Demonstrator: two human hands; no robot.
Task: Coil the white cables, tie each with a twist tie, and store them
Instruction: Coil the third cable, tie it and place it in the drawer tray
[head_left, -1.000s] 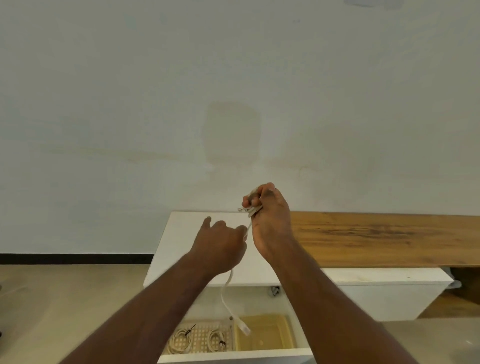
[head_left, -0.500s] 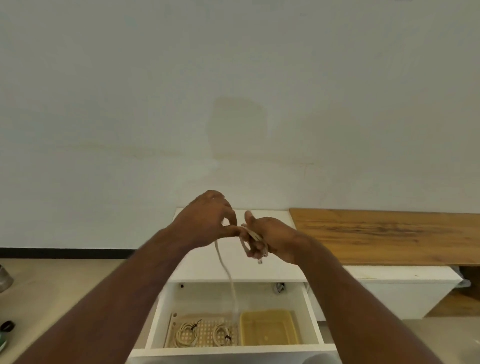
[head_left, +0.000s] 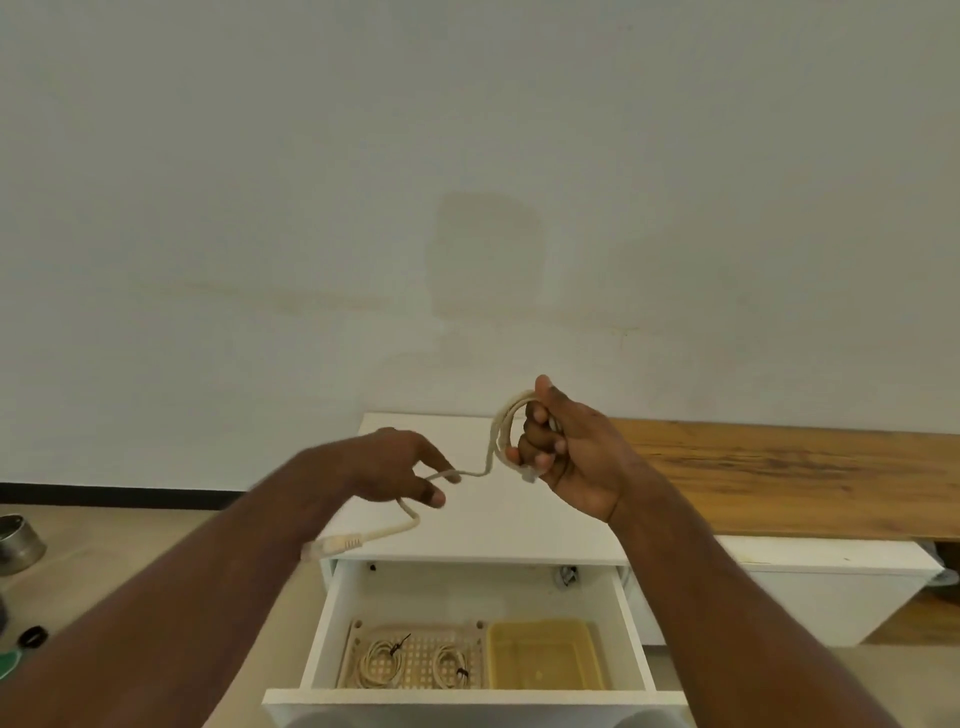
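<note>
A person's two bare forearms reach forward over a low white cabinet (head_left: 478, 525) set against a pale wall. The right hand (head_left: 566, 457) is raised, palm turned toward the viewer, its fingers curled around several loops of a white cable (head_left: 506, 431), with the thumb pointing up behind the coil. From the bottom of that coil the cable runs leftward to the left hand (head_left: 400, 467), which is lower and to the left of the right hand; it pinches the cable between thumb and forefinger, other fingers loosely extended. Past the left hand the cable's free end droops down and back, ending in a plug (head_left: 332, 545) beside the left forearm. Below both hands an open white drawer (head_left: 631, 623) holds a perforated tray (head_left: 415, 631) with two coiled cables (head_left: 382, 662), each bound by a black twist tie (head_left: 399, 646), and a yellow container (head_left: 545, 654) just right of the tray. A wooden top (head_left: 779, 478) extends to the right of the right hand.
</note>
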